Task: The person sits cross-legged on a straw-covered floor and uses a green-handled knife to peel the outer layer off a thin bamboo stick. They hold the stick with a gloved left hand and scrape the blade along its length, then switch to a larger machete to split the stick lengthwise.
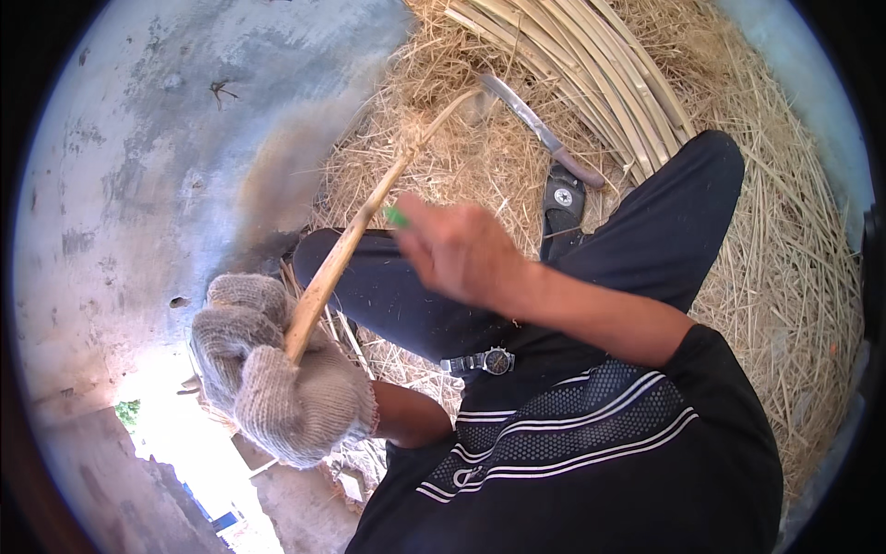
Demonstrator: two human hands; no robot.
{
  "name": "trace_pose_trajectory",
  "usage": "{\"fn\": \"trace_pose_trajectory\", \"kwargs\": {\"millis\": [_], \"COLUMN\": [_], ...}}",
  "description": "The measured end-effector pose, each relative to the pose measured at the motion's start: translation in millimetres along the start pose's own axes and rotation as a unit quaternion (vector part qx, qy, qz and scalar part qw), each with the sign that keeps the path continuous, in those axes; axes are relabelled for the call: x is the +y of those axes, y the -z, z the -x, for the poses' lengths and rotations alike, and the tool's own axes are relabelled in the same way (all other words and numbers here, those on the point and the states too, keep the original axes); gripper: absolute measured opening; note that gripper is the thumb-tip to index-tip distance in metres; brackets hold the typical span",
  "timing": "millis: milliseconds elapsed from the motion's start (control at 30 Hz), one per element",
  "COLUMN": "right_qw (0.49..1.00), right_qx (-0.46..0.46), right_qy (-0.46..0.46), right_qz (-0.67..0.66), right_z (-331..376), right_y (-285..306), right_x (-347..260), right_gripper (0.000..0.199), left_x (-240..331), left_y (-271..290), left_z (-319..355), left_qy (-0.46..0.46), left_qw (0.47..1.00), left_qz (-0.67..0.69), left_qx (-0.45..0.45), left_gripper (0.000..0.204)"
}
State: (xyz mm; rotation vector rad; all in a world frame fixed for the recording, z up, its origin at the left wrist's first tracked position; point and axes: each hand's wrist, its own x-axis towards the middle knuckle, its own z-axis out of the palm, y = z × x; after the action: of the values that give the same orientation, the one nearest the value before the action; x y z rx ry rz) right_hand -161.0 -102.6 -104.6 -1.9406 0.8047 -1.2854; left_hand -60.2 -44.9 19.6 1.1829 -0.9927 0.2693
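My left hand (286,379), in a thick grey knitted glove, is closed around the thick lower end of a pale wooden strip (346,245). The strip slants up and away to the right, thinning to a curved tip over the straw. My bare right hand (461,249) is closed and slightly smeared by motion, just right of the strip's middle. From its fingers pokes a small green piece (396,217) close to the strip; the rest of it is hidden in the grip. A long knife (535,125) with a brown handle lies beyond, its blade point near the strip's tip.
Several long split strips (591,74) lie bundled at the far right on straw (775,277). A black sandal (563,198) is by the knife handle. A wristwatch (496,360) rests at my lap between my crossed dark-trousered legs. A worn bluish wall (185,138) stands at the left.
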Motion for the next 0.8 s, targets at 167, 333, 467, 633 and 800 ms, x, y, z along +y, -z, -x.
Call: {"fn": "trace_pose_trajectory", "kwargs": {"millis": [167,333,467,633,800], "right_qw": [0.974,0.997,0.975,0.984,0.997], "right_qx": [-0.099,-0.072,-0.076,-0.104,-0.025], "right_qy": [-0.185,-0.026,-0.161,-0.133,0.013], "right_qz": [0.088,0.021,0.130,-0.057,-0.070], "right_z": [-9,-9,-12,-9,-1], "right_y": [1,1,2,16,12], "right_x": [32,5,65,-11,-24], "right_gripper": [0.022,0.023,0.028,0.024,0.017], "left_x": [2,3,1,-1,-1], "left_y": [3,4,-1,10,-3], "left_z": [-6,-9,-9,-4,0], "left_qy": [0.053,0.065,0.045,0.072,0.044], "left_qw": [0.995,0.996,0.999,0.997,0.999], "left_qz": [0.070,0.048,0.005,0.005,0.011], "left_qx": [-0.044,-0.046,-0.019,0.010,0.012], "left_gripper": [0.025,0.026,0.026,0.026,0.025]}}
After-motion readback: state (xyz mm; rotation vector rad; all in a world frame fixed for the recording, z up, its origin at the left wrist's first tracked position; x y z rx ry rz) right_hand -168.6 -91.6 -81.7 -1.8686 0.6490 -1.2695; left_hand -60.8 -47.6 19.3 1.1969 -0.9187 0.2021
